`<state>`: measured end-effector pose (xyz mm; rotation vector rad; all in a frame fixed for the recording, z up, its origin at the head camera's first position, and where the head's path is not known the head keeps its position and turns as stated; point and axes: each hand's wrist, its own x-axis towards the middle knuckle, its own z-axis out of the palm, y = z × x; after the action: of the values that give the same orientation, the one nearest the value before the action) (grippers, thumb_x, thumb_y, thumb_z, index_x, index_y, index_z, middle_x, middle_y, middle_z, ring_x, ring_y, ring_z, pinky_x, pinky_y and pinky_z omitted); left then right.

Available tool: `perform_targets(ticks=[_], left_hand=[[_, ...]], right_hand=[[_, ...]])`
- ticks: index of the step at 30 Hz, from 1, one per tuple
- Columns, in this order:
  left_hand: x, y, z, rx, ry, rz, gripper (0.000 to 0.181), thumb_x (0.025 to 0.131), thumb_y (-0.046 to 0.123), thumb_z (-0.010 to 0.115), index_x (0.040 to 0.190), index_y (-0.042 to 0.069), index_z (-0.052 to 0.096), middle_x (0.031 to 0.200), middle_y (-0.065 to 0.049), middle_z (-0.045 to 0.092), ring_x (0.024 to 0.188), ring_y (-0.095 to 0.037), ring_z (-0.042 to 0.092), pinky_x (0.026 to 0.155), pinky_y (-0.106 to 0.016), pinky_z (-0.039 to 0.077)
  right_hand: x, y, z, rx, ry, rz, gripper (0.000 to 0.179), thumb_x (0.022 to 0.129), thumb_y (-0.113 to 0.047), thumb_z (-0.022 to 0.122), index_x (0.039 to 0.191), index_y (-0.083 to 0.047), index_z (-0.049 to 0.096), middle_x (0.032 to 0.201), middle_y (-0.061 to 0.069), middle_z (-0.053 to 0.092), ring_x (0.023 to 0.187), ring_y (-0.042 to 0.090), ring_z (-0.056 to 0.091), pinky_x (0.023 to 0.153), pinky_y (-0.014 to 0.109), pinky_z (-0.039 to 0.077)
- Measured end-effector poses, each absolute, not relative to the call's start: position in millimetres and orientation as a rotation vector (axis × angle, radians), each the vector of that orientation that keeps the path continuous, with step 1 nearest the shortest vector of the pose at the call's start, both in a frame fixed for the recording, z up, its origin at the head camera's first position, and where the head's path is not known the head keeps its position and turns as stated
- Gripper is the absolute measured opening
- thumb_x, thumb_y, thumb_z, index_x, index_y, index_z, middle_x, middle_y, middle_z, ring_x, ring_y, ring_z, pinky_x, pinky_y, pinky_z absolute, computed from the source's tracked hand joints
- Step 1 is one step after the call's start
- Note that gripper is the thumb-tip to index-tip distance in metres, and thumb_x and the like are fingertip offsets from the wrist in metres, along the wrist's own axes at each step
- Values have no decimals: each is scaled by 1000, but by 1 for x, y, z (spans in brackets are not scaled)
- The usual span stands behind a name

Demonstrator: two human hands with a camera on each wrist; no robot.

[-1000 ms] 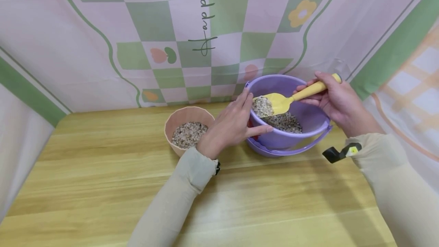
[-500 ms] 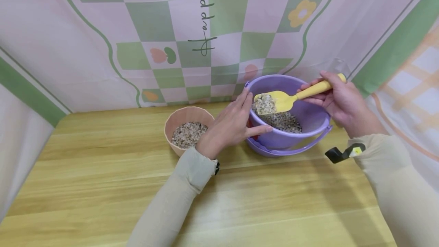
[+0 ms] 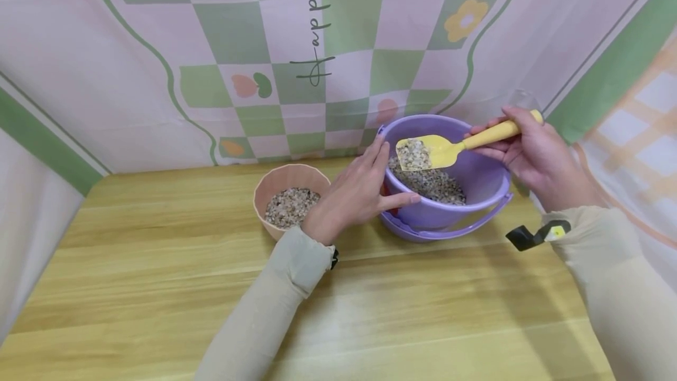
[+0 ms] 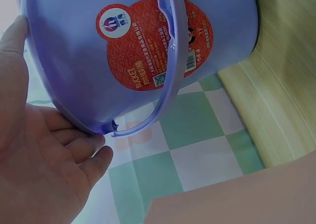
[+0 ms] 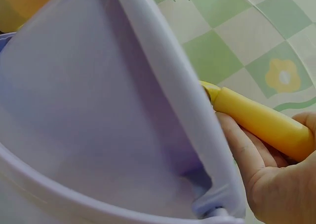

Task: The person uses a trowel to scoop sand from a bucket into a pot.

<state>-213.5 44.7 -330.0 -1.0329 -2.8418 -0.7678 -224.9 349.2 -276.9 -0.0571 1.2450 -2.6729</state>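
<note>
My right hand [image 3: 545,160] grips the yellow handle of a toy shovel [image 3: 444,154], its blade heaped with small pale gravel [image 3: 414,154]. The blade is held over the mouth of a purple bucket [image 3: 441,216], which has more gravel [image 3: 441,188] in its bottom. My left hand [image 3: 351,190] rests against the bucket's left rim, thumb spread along the front and fingers extended. In the left wrist view the bucket [image 4: 79,51] shows a red label [image 4: 131,61], with my thumb and fingertips at its rim. The right wrist view shows the shovel's handle [image 5: 261,120] lying across my fingers.
Left of the bucket a peach-coloured bowl [image 3: 270,193] holds gravel, partly hidden by my left hand. The bucket's handle [image 3: 465,229] hangs down at the front. Behind the wooden table [image 3: 158,287] hangs a checked cloth [image 3: 296,28]. A clear object [image 3: 523,99] stands behind my right hand.
My right hand has drawn the loaded shovel a little right and up, so its blade sits farther from the bucket's left rim. My left hand, the bucket and the bowl have stayed put.
</note>
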Motion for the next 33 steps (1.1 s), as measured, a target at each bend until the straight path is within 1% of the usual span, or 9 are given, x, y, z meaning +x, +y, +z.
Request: perform_targets(ticks=[8, 12, 18, 27, 30, 33], left_hand=[[-214, 45, -330, -1020, -2872, -806, 111, 87, 76, 49, 160, 4, 7, 167, -7, -6, 150, -27, 19, 119, -34, 21], [-214, 45, -328, -1023, -2883, -826, 112, 86, 77, 50, 159, 4, 6, 167, -7, -7, 151, -26, 16, 120, -34, 19], [-214, 44, -326, -1035, -2891, -860, 113, 85, 77, 52, 160, 5, 4, 167, -6, -8, 151, -25, 14, 119, -34, 18], [-216, 40, -326, -1054, -2897, -847, 109, 87, 74, 52, 160, 6, 9, 167, -7, -7, 151, -27, 17, 119, -36, 23], [-216, 39, -325, -1062, -2907, -859, 108, 88, 73, 52, 160, 6, 8, 167, -8, -6, 150, -27, 20, 118, -36, 25], [-214, 36, -322, -1070, -2928, -871, 108, 88, 73, 52, 160, 7, 6, 167, -8, -6, 150, -26, 19, 118, -36, 25]], right_hand=[[-223, 350, -273, -12, 1226, -2692, 35, 103, -12, 54, 90, 18, 66, 93, 39, 66, 95, 48, 69, 81, 57, 54], [-221, 351, -269, 28, 1204, -2710, 32, 102, -13, 58, 90, 17, 65, 94, 40, 65, 96, 49, 68, 83, 60, 52], [-219, 351, -266, 28, 1194, -2729, 31, 101, -13, 58, 90, 15, 64, 93, 39, 66, 98, 50, 67, 84, 62, 50], [-221, 349, -264, -26, 1197, -2727, 35, 102, -14, 57, 88, 17, 65, 91, 40, 65, 94, 50, 68, 82, 61, 51], [-221, 349, -263, -21, 1188, -2731, 35, 102, -14, 57, 88, 17, 65, 91, 40, 65, 94, 50, 68, 83, 61, 51], [-220, 347, -261, -3, 1175, -2730, 35, 102, -14, 57, 88, 17, 64, 91, 41, 65, 95, 50, 67, 84, 62, 50]])
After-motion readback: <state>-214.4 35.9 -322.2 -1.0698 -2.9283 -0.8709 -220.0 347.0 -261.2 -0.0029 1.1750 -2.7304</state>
